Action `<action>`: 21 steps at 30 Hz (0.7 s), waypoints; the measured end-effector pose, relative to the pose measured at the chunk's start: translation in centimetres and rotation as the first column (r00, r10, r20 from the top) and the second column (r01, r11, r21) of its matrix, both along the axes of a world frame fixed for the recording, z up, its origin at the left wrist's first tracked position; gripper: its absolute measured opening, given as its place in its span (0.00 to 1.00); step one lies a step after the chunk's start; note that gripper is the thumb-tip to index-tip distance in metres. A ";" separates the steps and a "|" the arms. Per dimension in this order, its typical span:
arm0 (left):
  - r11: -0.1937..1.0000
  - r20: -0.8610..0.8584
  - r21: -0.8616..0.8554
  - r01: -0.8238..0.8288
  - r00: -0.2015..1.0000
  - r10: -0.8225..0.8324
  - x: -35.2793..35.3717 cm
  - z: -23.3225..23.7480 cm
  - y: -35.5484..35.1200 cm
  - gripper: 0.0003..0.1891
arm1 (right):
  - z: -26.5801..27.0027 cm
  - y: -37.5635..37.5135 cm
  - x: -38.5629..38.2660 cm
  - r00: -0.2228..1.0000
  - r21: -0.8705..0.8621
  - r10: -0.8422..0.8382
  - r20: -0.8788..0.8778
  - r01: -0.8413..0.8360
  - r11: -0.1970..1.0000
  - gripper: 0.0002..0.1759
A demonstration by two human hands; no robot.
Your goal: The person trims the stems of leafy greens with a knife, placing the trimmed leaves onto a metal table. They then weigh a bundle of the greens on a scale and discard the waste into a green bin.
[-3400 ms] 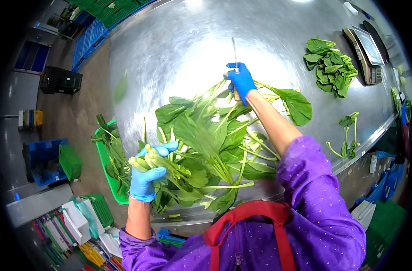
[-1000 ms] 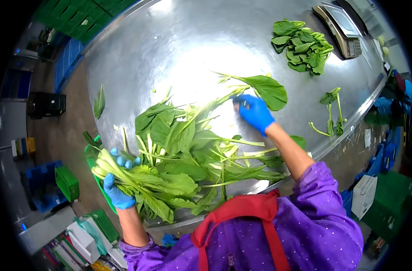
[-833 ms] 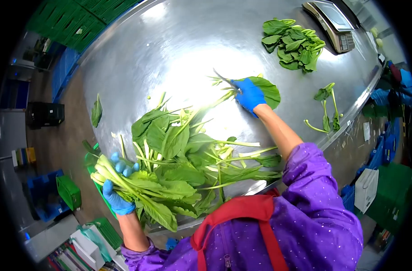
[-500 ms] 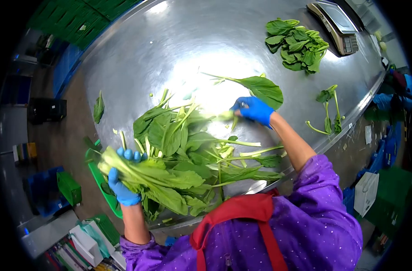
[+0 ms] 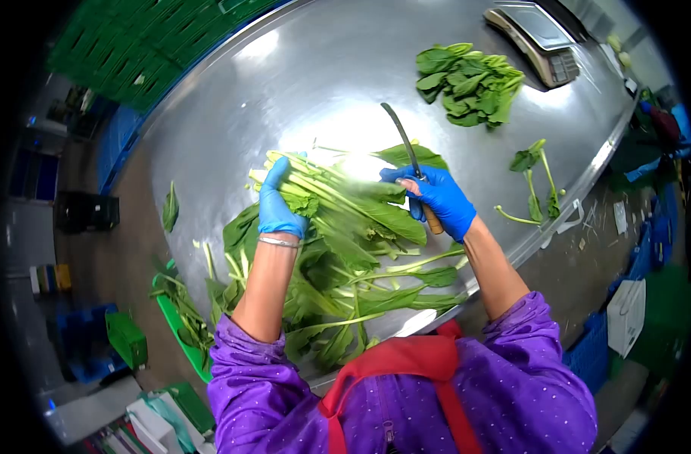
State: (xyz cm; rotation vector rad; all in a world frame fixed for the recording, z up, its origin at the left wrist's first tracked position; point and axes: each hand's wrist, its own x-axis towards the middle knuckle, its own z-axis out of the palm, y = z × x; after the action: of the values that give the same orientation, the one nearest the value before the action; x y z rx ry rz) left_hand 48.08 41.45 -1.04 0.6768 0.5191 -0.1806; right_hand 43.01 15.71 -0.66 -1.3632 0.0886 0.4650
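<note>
Shifted from lower left, my left hand (image 5: 280, 203) is clasping leafy greens (image 5: 342, 198) mid-frame, fingers curled, my right hand (image 5: 442, 200) gripping a knife (image 5: 403, 135).

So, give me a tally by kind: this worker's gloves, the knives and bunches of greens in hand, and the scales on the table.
Gloves: 2, left glove and right glove
Knife: 1
Bunch of greens: 1
Scale: 1
Total: 5

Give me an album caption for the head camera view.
Left hand clutching leafy greens, right hand holding a curved knife, over a shiny metal table.
</note>
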 end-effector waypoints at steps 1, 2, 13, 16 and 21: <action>1.000 -0.028 -0.016 0.005 1.000 -0.005 0.7 -0.1 -1.4 0.21 | -0.9 -1.2 -0.2 1.000 0.052 -0.006 -0.008 0.006 0.999 0.21; 0.997 -0.026 -0.059 0.058 0.998 -0.060 1.4 -0.3 -2.6 0.21 | -2.1 -2.1 -0.5 0.993 0.011 -0.113 0.031 0.113 0.994 0.20; 0.994 -0.018 -0.043 0.097 0.995 -0.098 1.5 -1.4 -8.1 0.16 | 3.3 -5.8 -4.0 0.773 -0.127 -0.234 0.590 0.375 0.918 0.14; 0.999 -0.074 -0.011 0.045 0.996 -0.045 -0.1 -1.0 -7.7 0.19 | 3.0 -2.7 -2.7 0.746 -0.494 0.172 0.644 0.234 0.837 0.13; 0.983 -0.086 -0.175 -0.047 0.996 0.032 -2.8 0.3 -6.3 0.23 | -0.3 1.9 -1.5 0.752 -0.678 0.322 0.575 0.218 0.702 0.11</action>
State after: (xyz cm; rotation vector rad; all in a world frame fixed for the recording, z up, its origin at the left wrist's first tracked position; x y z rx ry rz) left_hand 45.28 35.12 -0.78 0.4864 0.5882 -0.2158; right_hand 41.50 17.59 -0.92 -2.2615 -0.4174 -0.0751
